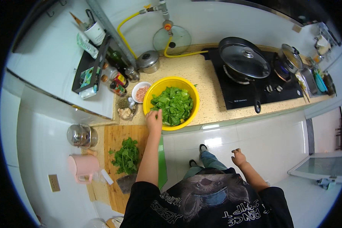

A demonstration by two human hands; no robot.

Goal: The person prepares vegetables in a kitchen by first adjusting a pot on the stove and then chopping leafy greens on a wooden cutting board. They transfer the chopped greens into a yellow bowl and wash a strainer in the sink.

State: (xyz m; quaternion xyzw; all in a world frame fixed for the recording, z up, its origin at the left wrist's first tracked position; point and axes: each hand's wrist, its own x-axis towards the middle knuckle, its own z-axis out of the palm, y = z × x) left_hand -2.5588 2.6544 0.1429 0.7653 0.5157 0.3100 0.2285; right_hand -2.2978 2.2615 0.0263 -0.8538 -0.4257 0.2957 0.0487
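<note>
My left hand (154, 122) grips the near left rim of a yellow plastic basin (196, 98), its thumb over the inside edge. Chopped leafy greens (172, 105) fill the middle of the basin, which stands at the counter's front edge. My right hand (238, 157) hangs over the floor with its fingers loosely apart and holds nothing. Close to my left forearm is a wooden cutting board (112, 134). On it lie a bunch of leafy herbs (126, 156) and a dark cleaver blade (126, 183), partly hidden by my arm.
Touching the basin's left side is a white bowl of pink pieces (141, 92), near several bottles (116, 77). To the right, a lidded wok (245, 59) and a pot over a flame (290, 58) sit on the gas stove (239, 98). A pink pitcher (84, 165) stands left.
</note>
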